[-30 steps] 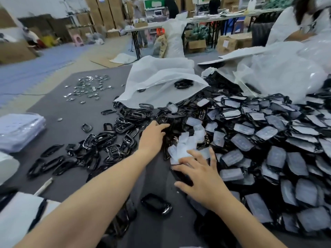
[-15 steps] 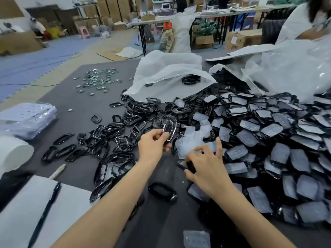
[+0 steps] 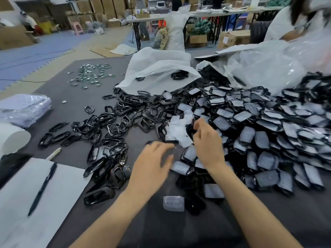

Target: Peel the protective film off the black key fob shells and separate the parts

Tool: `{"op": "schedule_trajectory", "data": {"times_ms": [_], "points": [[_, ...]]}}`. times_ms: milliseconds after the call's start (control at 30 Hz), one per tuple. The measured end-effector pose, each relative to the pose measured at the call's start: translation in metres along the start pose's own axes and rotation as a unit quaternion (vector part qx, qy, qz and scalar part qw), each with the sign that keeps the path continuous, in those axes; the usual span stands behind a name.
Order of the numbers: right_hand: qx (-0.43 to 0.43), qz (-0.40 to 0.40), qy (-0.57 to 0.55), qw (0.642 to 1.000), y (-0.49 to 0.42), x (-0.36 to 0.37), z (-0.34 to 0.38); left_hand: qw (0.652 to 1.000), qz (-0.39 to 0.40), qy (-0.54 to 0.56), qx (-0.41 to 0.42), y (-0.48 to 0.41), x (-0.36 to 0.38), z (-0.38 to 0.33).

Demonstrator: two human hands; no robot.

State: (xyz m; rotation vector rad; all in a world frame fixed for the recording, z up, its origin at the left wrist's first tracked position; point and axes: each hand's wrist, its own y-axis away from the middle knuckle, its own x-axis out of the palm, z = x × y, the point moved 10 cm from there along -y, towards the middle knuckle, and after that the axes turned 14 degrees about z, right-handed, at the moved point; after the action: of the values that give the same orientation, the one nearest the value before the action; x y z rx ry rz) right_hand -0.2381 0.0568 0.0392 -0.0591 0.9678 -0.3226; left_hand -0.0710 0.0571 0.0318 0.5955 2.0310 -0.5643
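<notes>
On my feed the grey felt-like table [image 3: 59, 90] filled most of the view. Its right side carried a heap of shells [image 3: 259, 133]: glossy black rounded oblongs, each faced with cloudy grey film, overlapping like scales. Their long sides ran in mixed directions, and many were tipped up on their neighbours. Behind them sagged a crinkled white plastic bag [image 3: 157, 68]. At near left lay a smooth white sheet of paper [image 3: 21, 203]. Left of centre spread a tangle of hollow black frames [image 3: 114, 122], shiny and loop-shaped.

My left hand [image 3: 152, 167] hovered palm down over the cloth, fingers loose and spread, gripping nothing, though it was blurred. My right hand [image 3: 207, 144] was raised at the heap's edge with fingers curled and thumb pinched in. I could not tell what, if anything, it held. Just beside it lay limp translucent film scraps [image 3: 176, 130]. A slim dark pen [image 3: 42, 188] lay slantwise on the paper.
</notes>
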Motion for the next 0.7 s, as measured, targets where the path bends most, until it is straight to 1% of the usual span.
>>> {"op": "schedule_trajectory", "data": {"times_ms": [67, 133, 167, 233, 300, 333, 400, 500, 567, 600, 633, 700], "points": [[0.027, 0.004, -0.072, 0.997, 0.016, -0.009, -0.025, 0.995, 0.099, 0.013, 0.004, 0.011, 0.033, -0.010], [0.049, 0.010, -0.102, 0.994, 0.037, -0.016, -0.040, 0.987, 0.158, 0.026, -0.015, 0.020, 0.057, -0.009], [0.061, 0.010, -0.119, 0.991, 0.046, -0.018, -0.046, 0.985, 0.169, 0.025, -0.022, 0.023, 0.064, -0.008], [0.093, 0.023, -0.142, 0.985, 0.062, -0.018, -0.058, 0.985, 0.168, 0.020, -0.024, 0.025, 0.070, -0.008], [0.115, 0.028, -0.126, 0.985, 0.076, -0.017, -0.063, 0.987, 0.156, 0.043, -0.019, 0.025, 0.069, -0.011], [0.108, 0.016, -0.114, 0.987, 0.085, -0.018, -0.059, 0.987, 0.147, 0.056, -0.017, 0.024, 0.066, -0.011], [0.046, -0.010, -0.100, 0.994, 0.102, -0.016, -0.035, 0.989, 0.120, 0.083, -0.018, 0.024, 0.057, -0.011], [-0.054, 0.007, -0.070, 0.996, 0.120, 0.009, 0.002, 0.991, 0.092, 0.097, -0.009, 0.022, 0.046, -0.013], [-0.069, 0.001, -0.053, 0.996, 0.125, 0.019, 0.008, 0.993, 0.084, 0.078, 0.001, 0.021, 0.040, -0.016], [-0.071, -0.014, -0.057, 0.996, 0.126, 0.019, 0.007, 0.994, 0.082, 0.069, 0.010, 0.021, 0.038, -0.019], [-0.078, -0.037, -0.065, 0.994, 0.128, 0.016, 0.006, 0.993, 0.090, 0.068, 0.024, 0.019, 0.037, -0.021], [-0.100, -0.089, -0.067, 0.989, 0.132, 0.007, 0.007, 0.985, 0.139, 0.085, 0.063, 0.013, 0.040, -0.025]]}}
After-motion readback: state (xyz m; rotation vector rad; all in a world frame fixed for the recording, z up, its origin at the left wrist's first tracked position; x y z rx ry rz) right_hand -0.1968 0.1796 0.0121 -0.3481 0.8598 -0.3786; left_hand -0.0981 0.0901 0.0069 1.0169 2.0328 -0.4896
